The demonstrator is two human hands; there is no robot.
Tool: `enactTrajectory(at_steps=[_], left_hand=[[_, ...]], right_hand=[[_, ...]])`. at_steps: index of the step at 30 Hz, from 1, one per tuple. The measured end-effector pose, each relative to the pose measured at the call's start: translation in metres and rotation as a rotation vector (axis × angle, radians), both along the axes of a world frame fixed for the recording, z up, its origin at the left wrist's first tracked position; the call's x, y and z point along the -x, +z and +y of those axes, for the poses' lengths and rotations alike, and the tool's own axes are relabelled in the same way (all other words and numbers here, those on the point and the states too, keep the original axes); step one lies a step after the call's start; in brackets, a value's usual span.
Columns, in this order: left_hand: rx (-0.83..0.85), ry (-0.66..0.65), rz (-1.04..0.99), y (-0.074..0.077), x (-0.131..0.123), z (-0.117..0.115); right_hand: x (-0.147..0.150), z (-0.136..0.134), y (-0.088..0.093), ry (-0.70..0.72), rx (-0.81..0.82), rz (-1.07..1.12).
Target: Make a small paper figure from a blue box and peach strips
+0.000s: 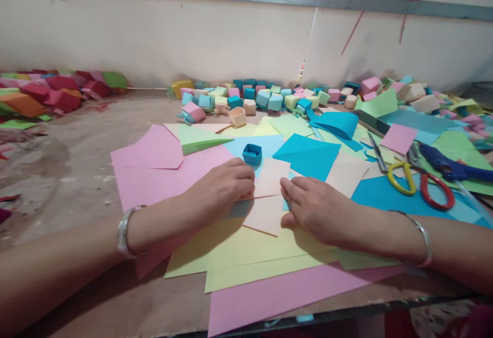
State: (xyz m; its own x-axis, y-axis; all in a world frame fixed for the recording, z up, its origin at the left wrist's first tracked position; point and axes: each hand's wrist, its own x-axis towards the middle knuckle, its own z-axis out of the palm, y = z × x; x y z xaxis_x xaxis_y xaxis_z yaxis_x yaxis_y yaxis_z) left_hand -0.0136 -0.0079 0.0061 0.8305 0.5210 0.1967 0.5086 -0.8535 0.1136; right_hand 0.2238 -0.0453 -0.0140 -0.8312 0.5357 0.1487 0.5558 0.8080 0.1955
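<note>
A pale peach sheet of paper (pixel 272 176) with a crease across its middle lies between my two hands. My left hand (pixel 229 181) is closed, its curled fingertips at the sheet's left edge by the crease. On the other side, my right hand (pixel 318 204) has its fingers pressed together on the sheet's right edge, the thumb lower down. Part of the grip under each hand is hidden. Just beyond my left fingers stands a small open blue paper box (pixel 252 154). Pink paper (pixel 154 148), yellow paper (pixel 265 256) and blue paper (pixel 308 153) spread beneath and around.
Yellow-handled scissors (pixel 401 179), red-handled scissors (pixel 437 191) and a blue glue gun (pixel 454 166) lie at the right. Many small folded paper boxes (pixel 234 101) line the wall. Red and orange paper pieces (pixel 42 94) are heaped at the far left. The table's front edge (pixel 327 317) is near me.
</note>
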Motion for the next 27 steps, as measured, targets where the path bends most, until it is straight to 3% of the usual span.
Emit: enactTrajectory(at_steps=[3,15,22,27], left_hand=[[0.028,-0.086,0.110,0.000,-0.004,-0.002],[-0.133,-0.165,0.259,0.000,-0.001,-0.001],[-0.253,-0.008,0.428,0.013,-0.003,-0.030],[-0.161,0.101,0.572,0.020,-0.003,-0.040]], right_hand=[[0.000,0.001,0.001,0.006,0.014,0.001],[0.001,-0.001,0.003,-0.014,0.018,-0.039],[0.002,0.000,0.004,-0.017,0.029,-0.065],[0.001,0.000,0.002,-0.013,0.035,-0.042]])
